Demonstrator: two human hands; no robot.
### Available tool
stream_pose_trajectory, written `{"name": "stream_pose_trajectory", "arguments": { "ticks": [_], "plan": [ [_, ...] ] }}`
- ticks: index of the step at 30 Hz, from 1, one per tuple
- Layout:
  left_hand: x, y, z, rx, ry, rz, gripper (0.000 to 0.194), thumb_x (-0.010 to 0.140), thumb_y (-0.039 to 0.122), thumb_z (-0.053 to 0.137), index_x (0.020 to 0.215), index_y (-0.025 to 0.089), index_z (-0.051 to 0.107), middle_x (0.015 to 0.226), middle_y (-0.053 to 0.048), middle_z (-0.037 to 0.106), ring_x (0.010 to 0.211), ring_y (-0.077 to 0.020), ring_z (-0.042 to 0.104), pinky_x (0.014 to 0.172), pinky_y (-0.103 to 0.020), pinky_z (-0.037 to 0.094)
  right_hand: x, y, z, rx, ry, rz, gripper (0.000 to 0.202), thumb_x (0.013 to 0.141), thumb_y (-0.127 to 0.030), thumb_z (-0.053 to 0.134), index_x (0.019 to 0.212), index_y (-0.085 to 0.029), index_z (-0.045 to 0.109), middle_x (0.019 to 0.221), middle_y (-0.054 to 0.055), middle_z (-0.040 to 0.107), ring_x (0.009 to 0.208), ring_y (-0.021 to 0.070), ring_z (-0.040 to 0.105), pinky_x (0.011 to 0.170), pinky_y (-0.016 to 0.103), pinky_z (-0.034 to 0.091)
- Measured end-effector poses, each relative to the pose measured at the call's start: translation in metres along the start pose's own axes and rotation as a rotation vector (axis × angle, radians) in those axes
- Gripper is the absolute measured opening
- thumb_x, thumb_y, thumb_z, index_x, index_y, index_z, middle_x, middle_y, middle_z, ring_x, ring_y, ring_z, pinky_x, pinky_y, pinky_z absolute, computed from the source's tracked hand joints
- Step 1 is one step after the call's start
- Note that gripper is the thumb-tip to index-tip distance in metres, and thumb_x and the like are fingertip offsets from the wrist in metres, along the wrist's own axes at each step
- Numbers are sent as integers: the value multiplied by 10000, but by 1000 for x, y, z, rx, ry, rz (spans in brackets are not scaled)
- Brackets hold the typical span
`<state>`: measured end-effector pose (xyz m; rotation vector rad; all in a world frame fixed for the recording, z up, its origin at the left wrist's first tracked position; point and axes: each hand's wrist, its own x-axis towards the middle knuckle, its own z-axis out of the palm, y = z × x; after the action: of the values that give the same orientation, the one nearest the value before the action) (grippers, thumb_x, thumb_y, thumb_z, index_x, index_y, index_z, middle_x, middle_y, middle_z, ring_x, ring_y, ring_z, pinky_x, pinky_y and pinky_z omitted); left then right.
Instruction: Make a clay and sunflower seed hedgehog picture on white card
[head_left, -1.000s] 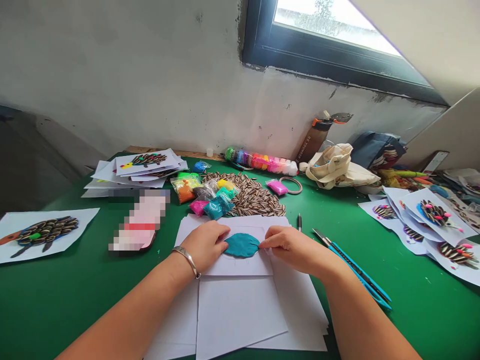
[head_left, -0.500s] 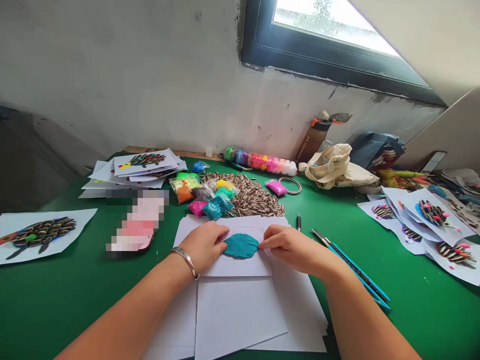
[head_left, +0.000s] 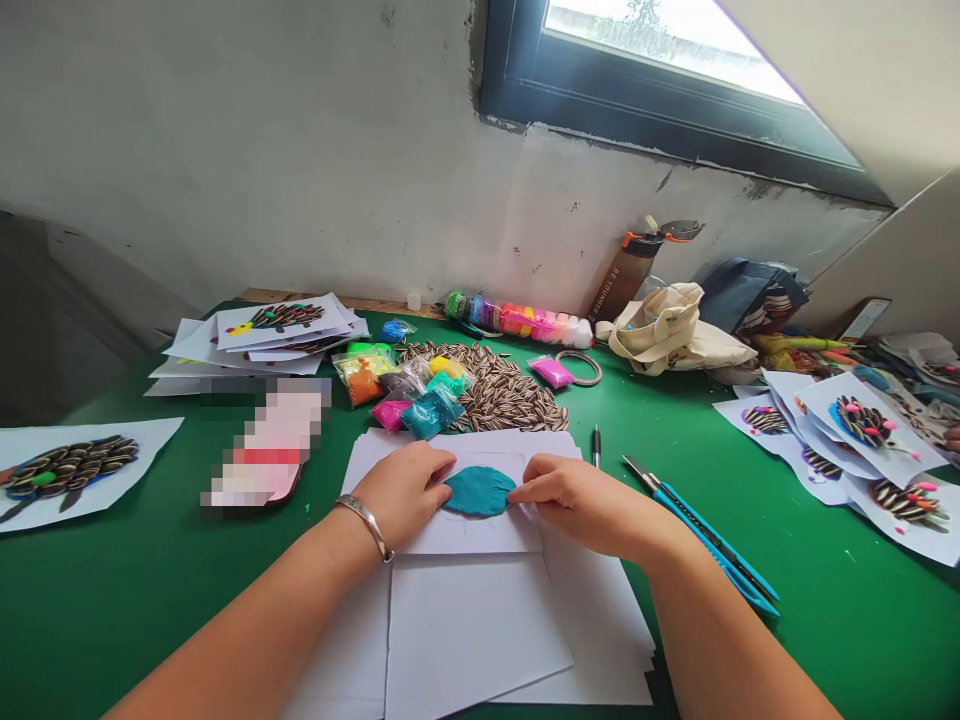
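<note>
head view: two hands pressing a flat teal clay patch onto white paper.
left hand (head_left: 405, 490) and right hand (head_left: 577, 497) touch opposite edges of the teal clay (head_left: 478, 491), fingertips pinched narrow against it, holding nothing up. clay lies on the top paper sheet (head_left: 480, 535) on the green table (head_left: 150, 590), sunflower seeds (head_left: 502, 395) just behind, blue knife (head_left: 705, 540) to the right.

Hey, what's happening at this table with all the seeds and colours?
A person is pressing a flat patch of teal clay onto a white sheet of paper, with the left hand at one edge and the right hand at the other. Just beyond lie a pile of striped sunflower seeds and small bags of coloured clay. Finished seed pictures sit along the green table.
</note>
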<state>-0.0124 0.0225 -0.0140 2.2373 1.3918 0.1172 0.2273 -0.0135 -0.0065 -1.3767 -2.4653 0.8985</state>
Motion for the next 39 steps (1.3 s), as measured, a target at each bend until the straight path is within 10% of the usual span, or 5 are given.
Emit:
{"name": "stream_pose_trajectory", "arguments": {
  "ticks": [16,25,39],
  "plan": [
    [0,-1,0,0,0,10,187,781,249,492,920,230,615,817,-27,572,765,-184,539,646,-262,389,4,-1,0,105,70,62,313,832,-130,467,978,-248,717,843,29,615,752,136,567,677,227,426],
    [0,-2,1,-8,-2,22,211,785,234,492,945,200,625,825,-47,577,783,-199,548,666,-282,405,-12,3,38,6,326,-9,397,834,-66,436,1130,-240,634,983,83,594,910,184,544,782,298,449],
    [0,-1,0,-2,-12,10,201,781,223,494,932,202,625,822,-40,572,782,-194,542,678,-282,406,-17,9,33,58,307,-21,350,871,-84,445,1120,-234,640,998,74,595,903,161,557,793,279,461]
  ]
}}
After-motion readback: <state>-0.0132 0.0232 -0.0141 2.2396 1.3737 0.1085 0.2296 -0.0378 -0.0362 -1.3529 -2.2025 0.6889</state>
